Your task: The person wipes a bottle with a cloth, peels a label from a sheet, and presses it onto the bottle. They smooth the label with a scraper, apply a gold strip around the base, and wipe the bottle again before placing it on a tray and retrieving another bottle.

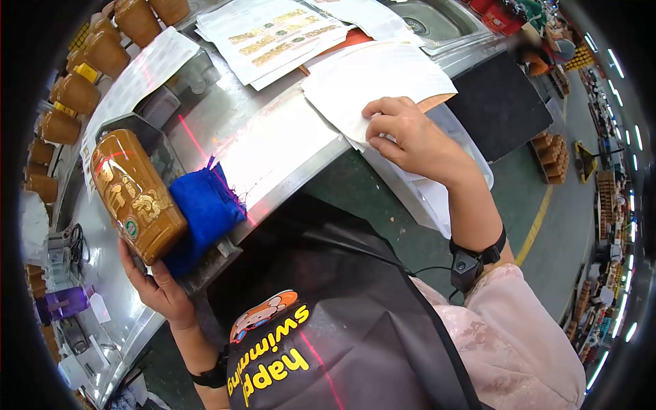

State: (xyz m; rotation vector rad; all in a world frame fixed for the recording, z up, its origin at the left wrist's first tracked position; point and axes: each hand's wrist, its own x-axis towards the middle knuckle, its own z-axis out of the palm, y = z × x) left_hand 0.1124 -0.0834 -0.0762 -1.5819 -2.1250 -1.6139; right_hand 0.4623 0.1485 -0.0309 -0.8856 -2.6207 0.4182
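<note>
"Holding what, the left hand [162, 290]?"
"The bottle [137, 195]: its base sits between spread thumb and fingers."
"The right hand [413, 137]?"
"Fingers curled at the paper [365, 78] edge; can't tell whether they pinch."

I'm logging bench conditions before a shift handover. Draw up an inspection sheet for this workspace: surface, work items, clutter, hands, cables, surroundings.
Surface: metal table, glaring brightly; a red light line crosses it.
Work items: brown bottle with gold lettering, beside a blue cloth; white sheets reaching over the table's edge.
Clutter: printed sheets overlapping farther back.
Left hand: at the bottle's near end; grip firmness cannot be told.
Right hand: fingers bent on the white sheets.
Cables: black cable at the right wrist device; coiled cable at far left.
Surroundings: sink behind, brown jars along the left, white bin below the table edge.
</note>
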